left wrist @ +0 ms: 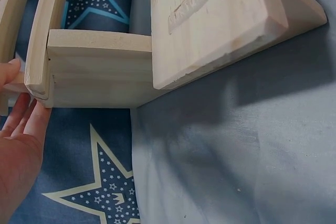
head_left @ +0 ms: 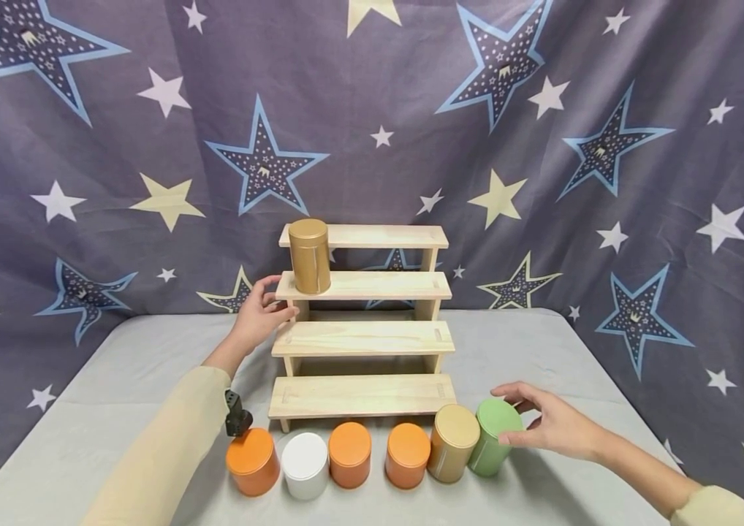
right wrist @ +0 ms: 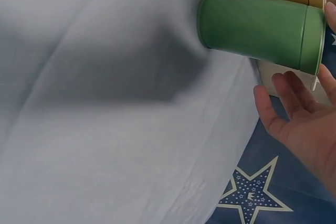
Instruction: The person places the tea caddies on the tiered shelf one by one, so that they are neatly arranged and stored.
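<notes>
A gold tin [head_left: 310,257] stands upright at the left end of the second step from the top of a wooden stepped shelf [head_left: 364,337]. My left hand [head_left: 263,314] grips the left end of that step below the tin, thumb in front and fingers [left wrist: 38,121] at the side. At the right, a green tin [head_left: 495,437] stands beside another gold tin [head_left: 454,442]. My right hand [head_left: 546,424] holds the green tin near its lid, thumb in front and index finger behind, the other fingers [right wrist: 270,114] spread away from it.
Along the shelf's front stand an orange tin [head_left: 252,460], a white tin [head_left: 305,466] and two more orange tins [head_left: 349,453], the right one [head_left: 408,454] near the gold tin. A starry cloth [head_left: 372,146] hangs behind the grey-covered table [head_left: 148,380]. The left wrist carries a black camera [head_left: 237,415].
</notes>
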`<state>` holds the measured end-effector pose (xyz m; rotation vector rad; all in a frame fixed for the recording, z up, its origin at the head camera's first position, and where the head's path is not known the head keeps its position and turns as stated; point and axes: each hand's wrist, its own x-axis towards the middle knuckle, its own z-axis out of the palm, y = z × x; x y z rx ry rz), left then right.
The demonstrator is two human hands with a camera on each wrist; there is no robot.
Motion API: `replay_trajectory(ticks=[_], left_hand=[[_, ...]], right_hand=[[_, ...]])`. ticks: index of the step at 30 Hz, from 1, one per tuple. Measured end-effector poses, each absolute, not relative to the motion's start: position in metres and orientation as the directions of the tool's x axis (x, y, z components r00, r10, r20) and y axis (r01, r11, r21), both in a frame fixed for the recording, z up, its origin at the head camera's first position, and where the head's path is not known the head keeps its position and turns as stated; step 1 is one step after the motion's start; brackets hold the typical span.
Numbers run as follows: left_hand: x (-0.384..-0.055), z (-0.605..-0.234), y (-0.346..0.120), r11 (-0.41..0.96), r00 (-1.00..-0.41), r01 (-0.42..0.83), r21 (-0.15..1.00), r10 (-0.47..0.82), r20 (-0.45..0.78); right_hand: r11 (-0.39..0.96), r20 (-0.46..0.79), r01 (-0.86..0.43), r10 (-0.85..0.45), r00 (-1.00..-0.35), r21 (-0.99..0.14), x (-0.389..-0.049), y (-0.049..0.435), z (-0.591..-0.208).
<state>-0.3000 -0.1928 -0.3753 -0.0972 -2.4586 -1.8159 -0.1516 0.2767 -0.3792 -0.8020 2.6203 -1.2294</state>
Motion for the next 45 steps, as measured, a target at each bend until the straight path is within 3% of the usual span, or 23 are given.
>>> replay_trajectory(ticks=[23,45], left_hand=[[-0.302,-0.376,-0.193,0.289,-0.995,0.100,0.952,0.003,0.104],[-0.301,-0.376,-0.193,0.288,-0.995,0.096,0.953,0.000,0.101]], right_hand=[[0.437,0.058,-0.334,-0.533,-0.844,-0.835,-0.150,0.278,-0.410],[0.460,-0.023,-0.179,-0.400,-0.916,-0.870,-0.143,0.265,-0.428]])
